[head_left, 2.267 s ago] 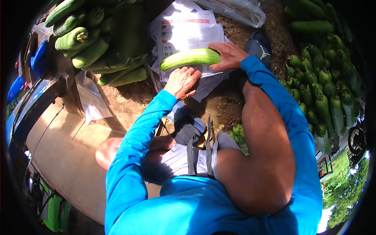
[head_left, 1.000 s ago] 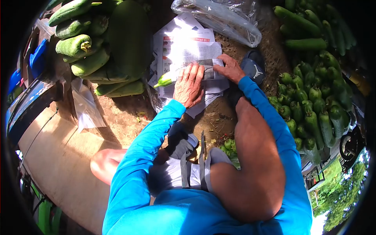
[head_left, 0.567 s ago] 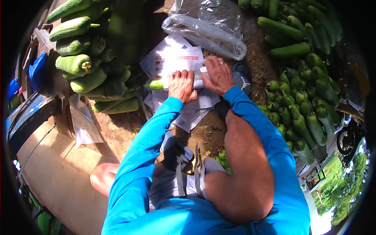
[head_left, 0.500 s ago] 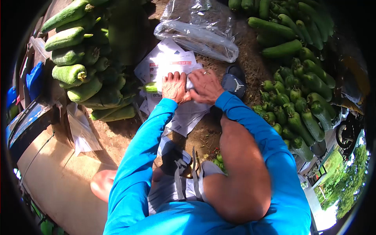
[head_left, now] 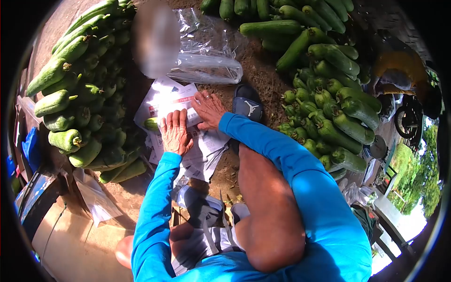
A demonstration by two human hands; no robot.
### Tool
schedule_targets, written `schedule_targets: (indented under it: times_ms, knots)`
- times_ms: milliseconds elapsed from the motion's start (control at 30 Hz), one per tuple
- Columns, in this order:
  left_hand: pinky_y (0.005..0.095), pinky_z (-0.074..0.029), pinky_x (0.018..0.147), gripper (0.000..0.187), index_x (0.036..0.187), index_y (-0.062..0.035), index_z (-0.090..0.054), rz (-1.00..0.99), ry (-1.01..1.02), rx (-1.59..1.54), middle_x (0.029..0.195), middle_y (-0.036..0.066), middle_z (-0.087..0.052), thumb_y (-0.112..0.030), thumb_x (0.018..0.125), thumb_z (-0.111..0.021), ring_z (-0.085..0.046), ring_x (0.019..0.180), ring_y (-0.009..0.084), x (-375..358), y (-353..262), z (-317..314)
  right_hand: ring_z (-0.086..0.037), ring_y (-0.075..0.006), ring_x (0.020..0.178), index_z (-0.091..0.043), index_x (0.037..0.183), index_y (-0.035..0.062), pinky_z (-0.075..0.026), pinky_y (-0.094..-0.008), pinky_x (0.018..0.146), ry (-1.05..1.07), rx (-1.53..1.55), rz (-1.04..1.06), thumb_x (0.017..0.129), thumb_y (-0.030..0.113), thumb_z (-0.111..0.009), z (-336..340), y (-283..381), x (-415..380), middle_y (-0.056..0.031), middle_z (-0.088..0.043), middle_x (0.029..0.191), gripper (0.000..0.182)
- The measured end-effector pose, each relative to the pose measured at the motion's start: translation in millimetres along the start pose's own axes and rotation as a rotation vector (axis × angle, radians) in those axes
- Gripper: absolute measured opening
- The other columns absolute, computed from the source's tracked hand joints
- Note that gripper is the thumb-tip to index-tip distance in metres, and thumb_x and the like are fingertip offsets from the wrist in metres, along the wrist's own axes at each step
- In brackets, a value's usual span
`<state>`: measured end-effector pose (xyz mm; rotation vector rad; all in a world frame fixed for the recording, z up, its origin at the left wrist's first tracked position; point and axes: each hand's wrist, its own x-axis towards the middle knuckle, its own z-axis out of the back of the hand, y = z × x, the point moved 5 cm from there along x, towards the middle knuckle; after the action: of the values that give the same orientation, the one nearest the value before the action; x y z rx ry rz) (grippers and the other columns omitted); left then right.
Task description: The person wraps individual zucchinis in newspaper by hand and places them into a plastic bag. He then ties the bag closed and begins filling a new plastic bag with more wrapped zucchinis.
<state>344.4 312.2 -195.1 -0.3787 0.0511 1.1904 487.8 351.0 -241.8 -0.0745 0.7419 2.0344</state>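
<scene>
Both my hands rest on a green gourd rolled in printed paper, its bare green end showing left of my left hand. My left hand lies over the roll with fingers stretched forward and side by side. At the roll's right part, my right hand has its fingers extended and somewhat apart; a ring shows on one finger. Beneath them, loose printed sheets are spread on the ground. The middle of the gourd is hidden by paper and hands.
A tall pile of green gourds stands at left. More gourds are stacked at right. Clear plastic bags lie beyond the paper. My dark sandal is right of my hands. A person is at far right.
The view has shifted, so everything sits further left and lower. My left hand has turned slightly on the roll; my right hand has flattened and moved forward along it.
</scene>
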Motion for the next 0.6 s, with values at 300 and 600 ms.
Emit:
schedule_targets:
  times_ms: [300,600]
  knots:
    - [0.0483,-0.039,0.096,0.073,0.128,-0.008,-0.05,0.0,0.078,-0.084,0.116,0.015,-0.054,-0.031,0.062,-0.071,-0.051,0.109,0.0356,47,28,6,-0.037,-0.0379,0.13,-0.036,0.145,0.0125,-0.037,-0.0606,0.096,-0.029,-0.135,0.085,0.07,0.042,-0.076,17,-8,12,-0.0146,-0.039,0.139,0.09]
    - [0.0548,-0.028,0.108,0.095,0.147,-0.0156,-0.035,-0.155,-0.071,0.078,0.136,0.018,-0.044,-0.029,0.064,-0.078,-0.039,0.13,0.0375,30,22,76,-0.07,-0.0296,0.093,-0.062,0.118,0.0045,-0.054,-0.0362,0.082,0.526,0.839,-0.127,0.069,0.043,-0.079,36,-13,46,-0.0131,-0.071,0.098,0.065]
